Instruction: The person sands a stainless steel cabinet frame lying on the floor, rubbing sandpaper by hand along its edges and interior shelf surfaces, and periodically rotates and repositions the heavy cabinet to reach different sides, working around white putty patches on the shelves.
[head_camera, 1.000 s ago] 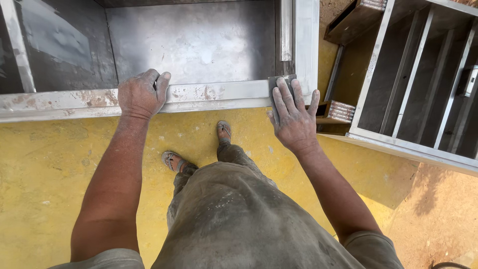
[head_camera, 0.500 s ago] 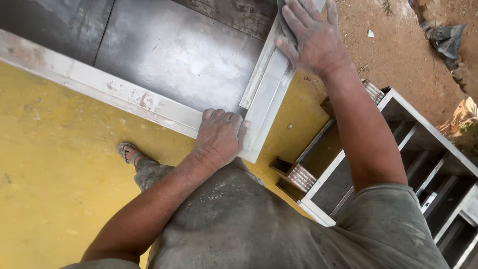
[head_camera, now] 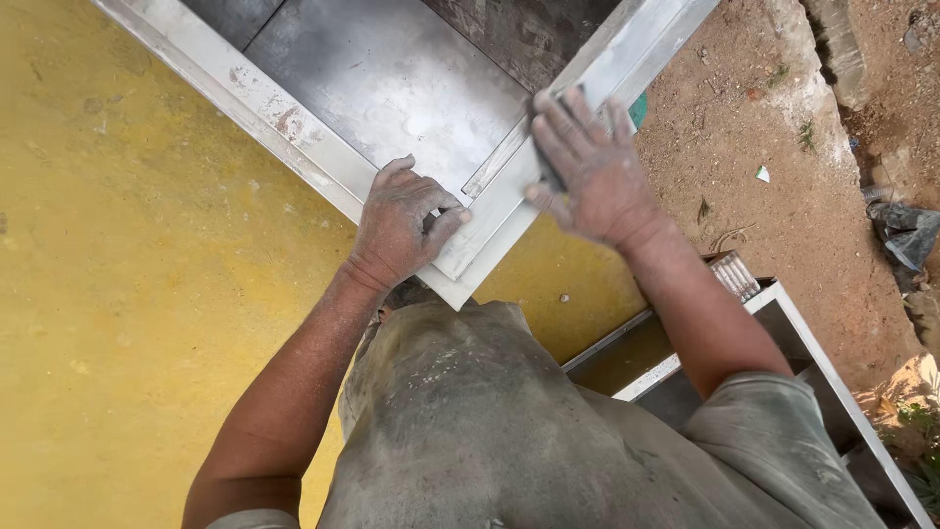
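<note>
A large white-rimmed metal cabinet (head_camera: 284, 122) lies on its back, with a grey sheet-metal inside (head_camera: 392, 78). My left hand (head_camera: 401, 223) is curled over the cabinet's near corner, with the thumb on the rim. My right hand (head_camera: 590, 174) lies flat and blurred on the right-hand rim (head_camera: 646, 44), fingers spread. It presses a small dark pad (head_camera: 549, 177) that is mostly hidden under the palm. My dusty grey clothes fill the lower middle of the view.
The cabinet rests on a yellow floor (head_camera: 147, 294). A second white metal frame (head_camera: 793, 313) lies at the lower right beside me. Bare dirt ground (head_camera: 783, 147) with stones and rubble (head_camera: 906, 235) lies to the right.
The view has swung, so the cabinet corner now sits in the middle. My right hand slid down the right rim towards the corner. My left hand moved from the front rim to the corner.
</note>
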